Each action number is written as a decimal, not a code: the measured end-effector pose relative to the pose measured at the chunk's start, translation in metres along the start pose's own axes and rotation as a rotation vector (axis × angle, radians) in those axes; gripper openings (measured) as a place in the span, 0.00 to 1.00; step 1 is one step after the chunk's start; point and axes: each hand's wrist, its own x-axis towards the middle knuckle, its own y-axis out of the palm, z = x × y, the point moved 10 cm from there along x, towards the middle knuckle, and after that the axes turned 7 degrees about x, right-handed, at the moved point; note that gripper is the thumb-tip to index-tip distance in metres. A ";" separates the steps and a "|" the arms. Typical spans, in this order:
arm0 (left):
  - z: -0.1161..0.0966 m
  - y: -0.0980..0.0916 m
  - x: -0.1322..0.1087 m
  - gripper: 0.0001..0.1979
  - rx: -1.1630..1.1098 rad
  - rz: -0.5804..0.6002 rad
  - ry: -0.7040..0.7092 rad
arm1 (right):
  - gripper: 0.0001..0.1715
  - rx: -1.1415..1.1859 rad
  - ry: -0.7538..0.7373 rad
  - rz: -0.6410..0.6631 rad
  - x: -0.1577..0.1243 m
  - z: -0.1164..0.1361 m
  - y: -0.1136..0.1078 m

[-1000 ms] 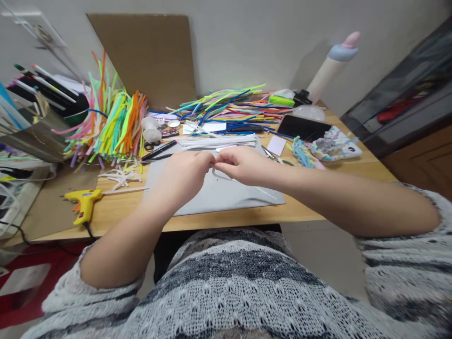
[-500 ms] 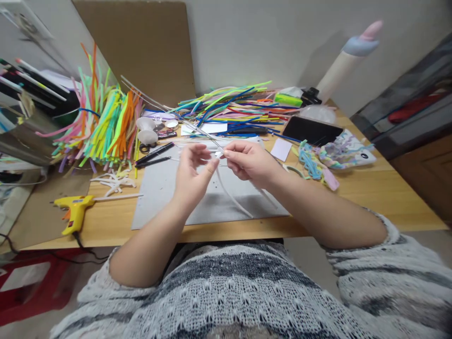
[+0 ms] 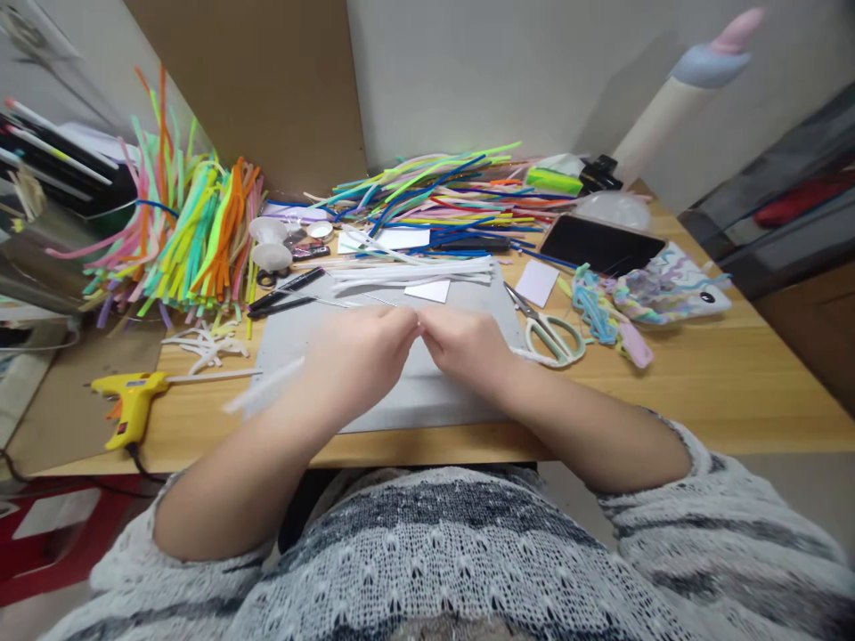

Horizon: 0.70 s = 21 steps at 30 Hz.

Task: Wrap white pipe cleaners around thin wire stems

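Observation:
My left hand and my right hand meet above the grey board, fingertips touching. Both are closed around white pipe cleaners. One blurred white stem sticks out to the left beneath my left wrist, and a white end shows to the right of my right hand. What sits between the fingertips is too small to make out. Behind the hands lies a bundle of white pipe cleaners, with a white paper piece beside it.
Scissors lie right of the board, near a phone and a white card. A yellow glue gun is at the left. Coloured pipe cleaners stand at the left; more lie along the wall.
Both hands have closed more and lowered slightly, pressing together. The white stems have swung from hanging below the hands to pointing sideways. The scissors and white bundle are more exposed.

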 end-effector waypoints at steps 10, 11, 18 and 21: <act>0.022 -0.065 -0.055 0.03 0.032 -0.979 -0.108 | 0.10 1.116 0.364 0.077 0.002 -0.019 -0.001; 0.029 -0.062 -0.073 0.03 -0.075 -1.138 -0.196 | 0.09 1.243 0.418 0.131 0.001 -0.018 0.002; 0.037 0.016 -0.034 0.08 -0.722 -0.603 -0.366 | 0.10 1.857 0.689 0.795 -0.027 0.028 0.042; 0.022 0.010 -0.023 0.08 -0.627 -0.464 -0.171 | 0.11 1.915 0.723 0.883 -0.032 0.035 0.050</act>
